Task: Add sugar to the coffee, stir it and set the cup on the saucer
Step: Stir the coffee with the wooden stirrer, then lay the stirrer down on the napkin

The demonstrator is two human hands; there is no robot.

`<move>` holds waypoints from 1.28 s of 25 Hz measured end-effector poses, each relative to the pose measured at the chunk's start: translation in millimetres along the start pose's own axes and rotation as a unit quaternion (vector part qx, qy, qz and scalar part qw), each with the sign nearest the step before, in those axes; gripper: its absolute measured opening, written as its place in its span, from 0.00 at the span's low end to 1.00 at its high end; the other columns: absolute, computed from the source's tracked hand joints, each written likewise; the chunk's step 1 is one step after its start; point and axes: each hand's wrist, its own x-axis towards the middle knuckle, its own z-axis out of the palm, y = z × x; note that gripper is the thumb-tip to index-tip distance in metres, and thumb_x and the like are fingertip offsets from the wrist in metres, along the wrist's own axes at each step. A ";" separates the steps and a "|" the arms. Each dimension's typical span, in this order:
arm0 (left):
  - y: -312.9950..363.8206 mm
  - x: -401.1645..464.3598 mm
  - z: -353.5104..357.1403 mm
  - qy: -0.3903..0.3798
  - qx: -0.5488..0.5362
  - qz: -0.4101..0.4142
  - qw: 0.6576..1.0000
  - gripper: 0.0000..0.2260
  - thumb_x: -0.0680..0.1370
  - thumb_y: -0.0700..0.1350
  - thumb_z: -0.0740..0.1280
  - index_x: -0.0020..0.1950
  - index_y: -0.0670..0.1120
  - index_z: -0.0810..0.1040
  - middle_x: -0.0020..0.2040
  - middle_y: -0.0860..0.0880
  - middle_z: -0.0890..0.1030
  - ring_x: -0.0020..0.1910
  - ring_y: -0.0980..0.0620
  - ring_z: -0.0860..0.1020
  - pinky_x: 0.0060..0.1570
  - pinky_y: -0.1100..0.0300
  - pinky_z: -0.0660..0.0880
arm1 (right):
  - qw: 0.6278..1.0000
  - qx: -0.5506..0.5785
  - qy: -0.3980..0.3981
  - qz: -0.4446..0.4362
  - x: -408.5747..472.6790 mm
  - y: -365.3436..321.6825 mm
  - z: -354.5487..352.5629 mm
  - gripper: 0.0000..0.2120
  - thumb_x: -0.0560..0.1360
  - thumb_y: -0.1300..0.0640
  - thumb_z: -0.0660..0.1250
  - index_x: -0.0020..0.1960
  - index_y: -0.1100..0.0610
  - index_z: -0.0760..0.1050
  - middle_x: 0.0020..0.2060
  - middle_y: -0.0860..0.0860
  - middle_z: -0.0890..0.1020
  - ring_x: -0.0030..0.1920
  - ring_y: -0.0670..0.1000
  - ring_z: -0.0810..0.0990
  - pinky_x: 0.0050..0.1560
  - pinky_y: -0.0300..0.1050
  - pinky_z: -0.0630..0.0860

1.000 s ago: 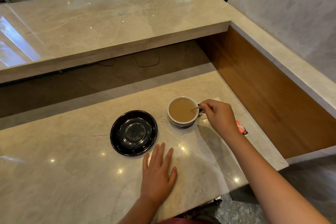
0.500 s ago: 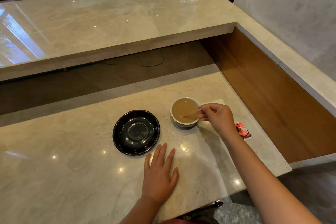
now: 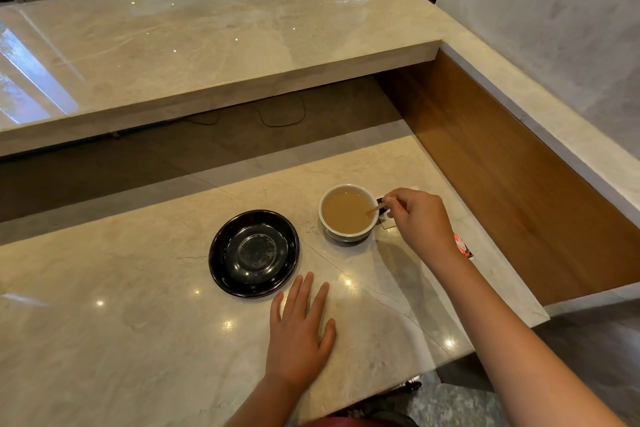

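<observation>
A white cup (image 3: pixel 347 235) of light brown coffee stands on the marble counter. My right hand (image 3: pixel 420 220), just right of the cup, pinches a thin wooden stir stick (image 3: pixel 375 209) whose lower end dips into the coffee at the cup's right side. A black glossy saucer (image 3: pixel 254 254) lies bare to the left of the cup, a small gap between them. My left hand (image 3: pixel 300 333) rests flat on the counter below the saucer, fingers spread, holding nothing. A red and white sugar packet (image 3: pixel 463 245) peeks out behind my right wrist.
A wooden side panel (image 3: pixel 519 170) walls the counter on the right. A raised marble shelf (image 3: pixel 214 45) runs across the back, with a dark recess and cables under it. The counter's front right corner (image 3: pixel 540 315) drops to the floor.
The stick's tip has swung from the middle of the coffee to the cup's right side as my right hand moves. My left hand, the cup and the saucer have stayed put.
</observation>
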 end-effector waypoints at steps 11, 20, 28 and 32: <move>-0.4 0.2 1.2 -0.001 0.003 -0.008 1.000 0.24 0.78 0.57 0.52 0.73 0.54 0.60 0.75 0.47 0.58 0.73 0.52 0.47 0.69 0.51 0.39 | 0.975 0.167 0.001 0.146 -10.5 9.5 -13.9 0.10 0.75 0.63 0.62 0.41 0.62 0.82 0.32 0.54 0.83 0.33 0.51 0.82 0.39 0.44 0.80; -0.8 -0.5 2.7 -0.011 -0.002 -0.017 1.000 0.25 0.77 0.60 0.47 0.74 0.56 0.56 0.76 0.51 0.52 0.73 0.56 0.41 0.70 0.49 0.40 | 0.912 0.330 0.043 0.239 -18.6 37.1 -40.7 0.12 0.76 0.65 0.60 0.37 0.59 0.79 0.35 0.58 0.83 0.30 0.47 0.83 0.29 0.33 0.79; 1.0 -0.6 -0.2 -0.015 0.002 -0.018 1.000 0.25 0.77 0.59 0.48 0.74 0.55 0.57 0.76 0.50 0.54 0.73 0.55 0.43 0.70 0.48 0.42 | 0.899 0.367 0.060 0.231 -27.3 52.3 -76.4 0.10 0.77 0.63 0.59 0.45 0.59 0.80 0.40 0.57 0.84 0.36 0.48 0.85 0.35 0.35 0.81; 0.7 -0.5 0.2 -0.021 0.000 -0.018 1.000 0.25 0.78 0.57 0.53 0.74 0.56 0.56 0.76 0.50 0.53 0.73 0.56 0.41 0.70 0.50 0.40 | 0.958 0.243 0.065 0.140 -23.5 56.4 -77.4 0.08 0.77 0.60 0.61 0.48 0.55 0.80 0.43 0.56 0.85 0.41 0.51 0.84 0.42 0.39 0.82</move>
